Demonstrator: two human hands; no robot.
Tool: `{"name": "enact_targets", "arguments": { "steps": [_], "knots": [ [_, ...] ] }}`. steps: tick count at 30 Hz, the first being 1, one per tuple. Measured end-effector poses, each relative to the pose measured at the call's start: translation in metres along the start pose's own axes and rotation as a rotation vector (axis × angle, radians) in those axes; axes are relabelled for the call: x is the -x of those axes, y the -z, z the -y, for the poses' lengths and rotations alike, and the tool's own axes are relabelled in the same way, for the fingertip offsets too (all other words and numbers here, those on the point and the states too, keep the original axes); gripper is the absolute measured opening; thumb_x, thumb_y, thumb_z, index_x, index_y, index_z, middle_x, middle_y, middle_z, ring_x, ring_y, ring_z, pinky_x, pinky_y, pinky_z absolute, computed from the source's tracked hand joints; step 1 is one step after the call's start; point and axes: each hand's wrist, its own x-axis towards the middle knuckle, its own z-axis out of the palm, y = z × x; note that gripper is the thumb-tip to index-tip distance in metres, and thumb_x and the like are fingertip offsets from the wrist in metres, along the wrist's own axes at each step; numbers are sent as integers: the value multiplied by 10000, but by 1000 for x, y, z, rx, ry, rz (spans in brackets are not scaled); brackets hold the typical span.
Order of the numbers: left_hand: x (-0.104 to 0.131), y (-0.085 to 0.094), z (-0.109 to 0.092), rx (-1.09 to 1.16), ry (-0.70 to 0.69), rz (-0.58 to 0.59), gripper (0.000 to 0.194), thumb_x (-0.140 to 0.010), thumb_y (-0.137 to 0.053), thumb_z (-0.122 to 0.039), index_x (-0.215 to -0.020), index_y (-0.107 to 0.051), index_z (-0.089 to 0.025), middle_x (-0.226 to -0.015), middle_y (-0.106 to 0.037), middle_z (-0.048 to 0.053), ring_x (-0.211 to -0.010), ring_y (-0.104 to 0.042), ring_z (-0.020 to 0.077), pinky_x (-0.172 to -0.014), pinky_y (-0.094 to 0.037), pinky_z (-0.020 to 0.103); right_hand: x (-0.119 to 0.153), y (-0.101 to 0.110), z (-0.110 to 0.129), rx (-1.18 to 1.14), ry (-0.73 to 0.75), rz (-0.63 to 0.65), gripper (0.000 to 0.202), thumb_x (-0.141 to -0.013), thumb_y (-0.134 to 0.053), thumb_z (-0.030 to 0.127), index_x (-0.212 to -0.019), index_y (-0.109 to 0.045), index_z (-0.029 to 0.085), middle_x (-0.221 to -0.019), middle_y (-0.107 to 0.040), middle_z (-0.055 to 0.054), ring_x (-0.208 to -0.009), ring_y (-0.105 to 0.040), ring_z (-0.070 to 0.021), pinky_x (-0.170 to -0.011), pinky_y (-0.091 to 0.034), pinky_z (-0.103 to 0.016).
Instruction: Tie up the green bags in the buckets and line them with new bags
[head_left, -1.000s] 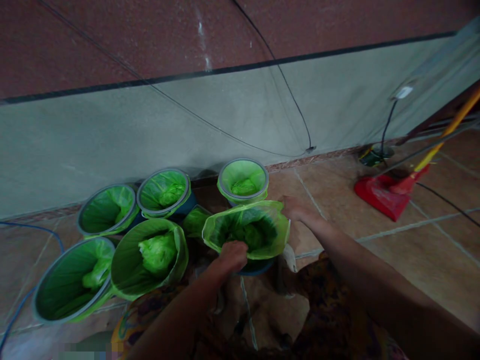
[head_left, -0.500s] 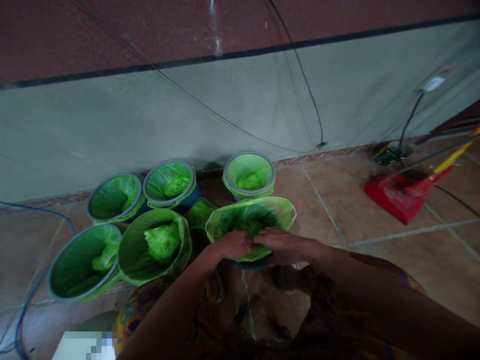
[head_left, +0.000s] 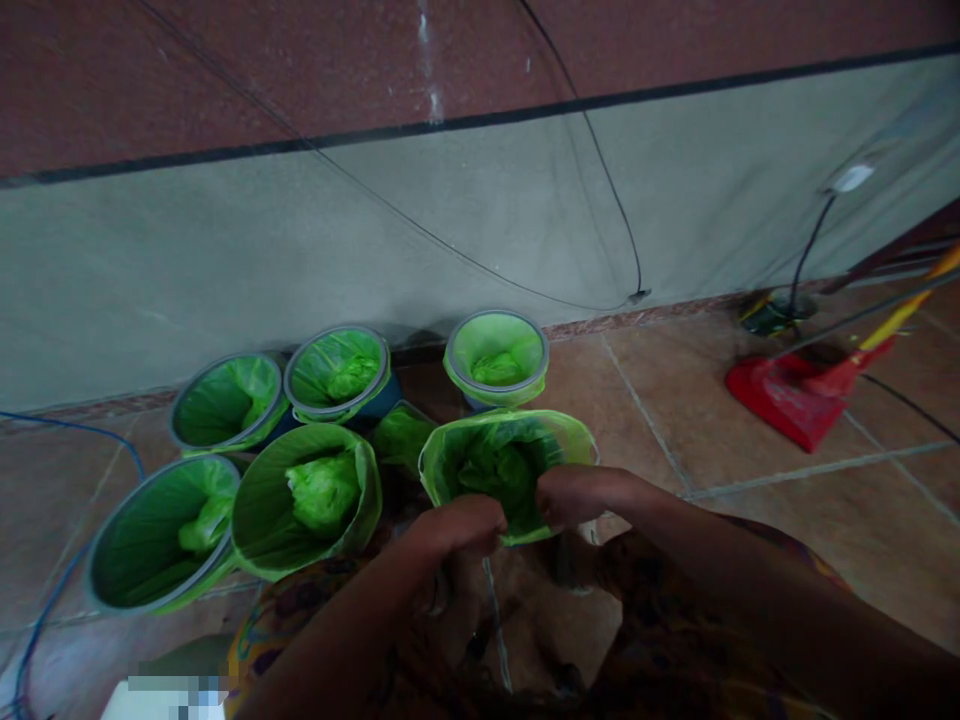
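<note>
Green plastic bin liner (head_left: 487, 432): directly before the person, mouth spread wide and facing up, low above the floor between the two forearms. Crumpled green film lies down inside it; whatever stands beneath is mostly hidden from here.

Left hand (head_left: 474, 524): at the near edge of the liner's mouth, left of its middle. Fingers curled tight, clamped on the edge.

Right hand (head_left: 574, 496): at the near right part of the same edge, also curled in a fist on the film. The hands are apart, a short stretch of liner edge showing between them; fingertips of both tucked out of sight.

Just beyond the liner: a grey-rimmed bin (head_left: 497, 388), lined in green, bunched film at its bottom. To the left, four more lined bins in a close cluster; the nearest to the liner (head_left: 259, 500) has film folded over its rim and a crumpled wad inside. A green bag (head_left: 399, 436) sits between cluster and liner.

Farther out: red dustpan (head_left: 787, 396) on the tiled floor (head_left: 630, 430) well to the right, yellow handle (head_left: 904, 315) above it; blue cable (head_left: 54, 592) at far left; grey-and-maroon wall (head_left: 375, 230) behind everything.
</note>
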Motion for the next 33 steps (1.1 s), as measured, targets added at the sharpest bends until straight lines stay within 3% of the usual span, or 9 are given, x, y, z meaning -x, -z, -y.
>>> {"name": "enact_targets", "arguments": {
  "steps": [4, 7, 10, 13, 16, 20, 24, 29, 33],
  "knots": [
    [-8, 20, 8, 148, 8, -68, 169, -821, -629, -276, -889, -761, -195, -806, -740, 35, -758, -677, 197, -691, -499, 269, -16, 13, -16, -3, -130, -297, 235, -828, -629, 255, -1013, -764, 200, -868, -735, -56, -751, -630, -182, -645, -411, -256],
    [-18, 40, 16, 167, 185, -436, 263, -887, -538, -257, -1060, -728, -198, -1008, -739, 64, -944, -674, 200, -868, -511, 294, -32, 28, -26, 21, -245, -514, 261, -889, -553, 236, -1069, -737, 191, -1018, -726, -93, -941, -641, -227, -816, -463, -301],
    [-23, 54, 28, 1, 378, -665, 281, -881, -523, -219, -1082, -719, -199, -1307, -630, 107, -1208, -569, 247, -1069, -424, 400, -43, 36, -33, 71, -292, -496, 214, -860, -564, 156, -962, -751, 139, -1129, -695, -158, -1109, -598, -293, -952, -453, -381],
    [-25, 54, 40, -137, 471, -608, 247, -838, -561, -201, -1022, -726, -183, -1473, -494, 126, -1357, -421, 320, -1104, -362, 547, -51, 35, -36, 101, -321, -412, 206, -837, -583, 131, -967, -743, 119, -1290, -626, -187, -1265, -513, -359, -1042, -409, -492],
    [-30, 48, 46, -161, 486, -517, 251, -825, -557, -164, -1024, -709, -156, -1422, -533, 158, -1362, -396, 336, -1102, -320, 613, -57, 30, -41, 99, -321, -370, 314, -843, -596, 157, -1139, -698, 134, -1401, -556, -175, -1331, -469, -355, -1091, -375, -524],
    [-33, 50, 47, -138, 589, -604, 271, -870, -509, -183, -1083, -668, -131, -1282, -611, 171, -1248, -495, 311, -1099, -329, 567, -62, 33, -48, 55, -281, -541, 468, -861, -597, 220, -1312, -585, 98, -1415, -537, -188, -1331, -475, -325, -1107, -391, -451],
    [-28, 59, 44, -153, 680, -720, 327, -907, -476, -242, -1182, -611, -128, -1315, -581, 167, -1217, -522, 307, -1054, -388, 500, -62, 41, -45, 1, -225, -776, 600, -887, -560, 240, -1448, -433, 72, -1563, -364, -180, -1414, -401, -268, -1167, -342, -341],
    [-18, 63, 41, -68, 765, -640, 403, -887, -525, -284, -1266, -562, -152, -1335, -566, 166, -1211, -548, 311, -1003, -446, 471, -50, 49, -43, -80, -215, -799, 539, -883, -582, 214, -1390, -504, 46, -1570, -344, -210, -1416, -413, -261, -1178, -329, -321],
    [-4, 66, 47, -9, 799, -659, 430, -880, -543, -303, -1293, -555, -186, -1405, -545, 143, -1258, -544, 280, -1030, -445, 408, -30, 57, -63, -167, -338, -850, 486, -893, -587, 246, -1355, -560, 97, -1495, -465, -188, -1342, -504, -256, -1131, -391, -331]
  ]
}}
